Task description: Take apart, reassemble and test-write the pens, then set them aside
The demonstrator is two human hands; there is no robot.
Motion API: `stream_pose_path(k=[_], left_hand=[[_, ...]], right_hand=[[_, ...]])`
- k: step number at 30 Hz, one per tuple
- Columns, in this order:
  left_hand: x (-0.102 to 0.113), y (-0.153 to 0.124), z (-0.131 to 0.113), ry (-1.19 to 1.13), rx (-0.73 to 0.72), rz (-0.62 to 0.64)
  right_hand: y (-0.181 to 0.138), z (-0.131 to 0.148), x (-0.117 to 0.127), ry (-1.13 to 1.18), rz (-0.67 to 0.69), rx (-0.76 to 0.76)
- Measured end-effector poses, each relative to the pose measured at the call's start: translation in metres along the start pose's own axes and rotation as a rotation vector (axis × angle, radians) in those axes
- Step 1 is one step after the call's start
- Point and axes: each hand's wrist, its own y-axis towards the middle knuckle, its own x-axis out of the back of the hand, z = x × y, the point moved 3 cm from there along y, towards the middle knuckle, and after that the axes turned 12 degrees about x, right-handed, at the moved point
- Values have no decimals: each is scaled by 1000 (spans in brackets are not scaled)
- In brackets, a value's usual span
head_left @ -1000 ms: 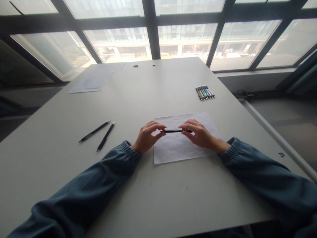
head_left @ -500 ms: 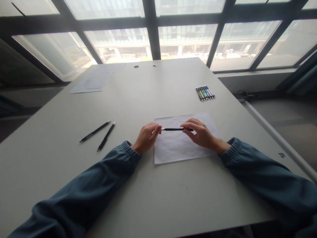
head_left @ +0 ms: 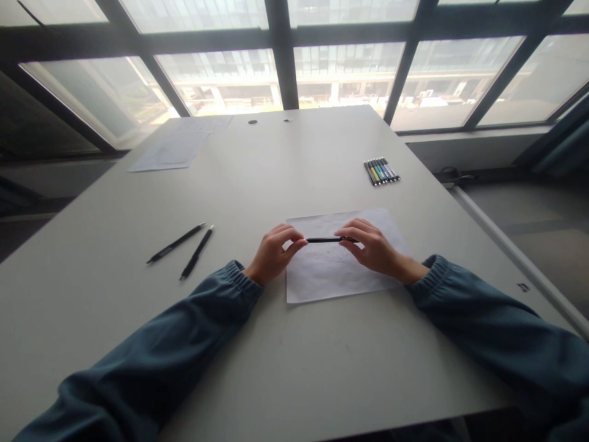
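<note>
A thin black pen (head_left: pixel 326 240) is held level between both hands, just above a white sheet of paper (head_left: pixel 331 276) with faint pencil marks. My left hand (head_left: pixel 276 253) pinches the pen's left end with curled fingers. My right hand (head_left: pixel 370 245) is wrapped round the pen's right end, its wrist resting on the sheet. Both arms are in dark blue sleeves.
Two black pens (head_left: pixel 186 247) lie side by side on the grey table (head_left: pixel 276 159) to the left. A row of several coloured pens (head_left: pixel 381 171) sits at the far right. More paper sheets (head_left: pixel 175 147) lie at the far left corner, near the window.
The left fingertips slid slightly along the pen's left end and closed over it again. The pen stays level above the sheet, and the right hand has barely moved.
</note>
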Motion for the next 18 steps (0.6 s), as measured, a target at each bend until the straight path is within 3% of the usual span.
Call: stream_pose_path(k=[13, 18], left_hand=[[0, -2, 0, -3, -46, -35], [-2, -2, 5, 5, 42, -6]], right_hand=[[2, 0, 0, 23, 0, -19], [1, 0, -1, 23, -13, -41]])
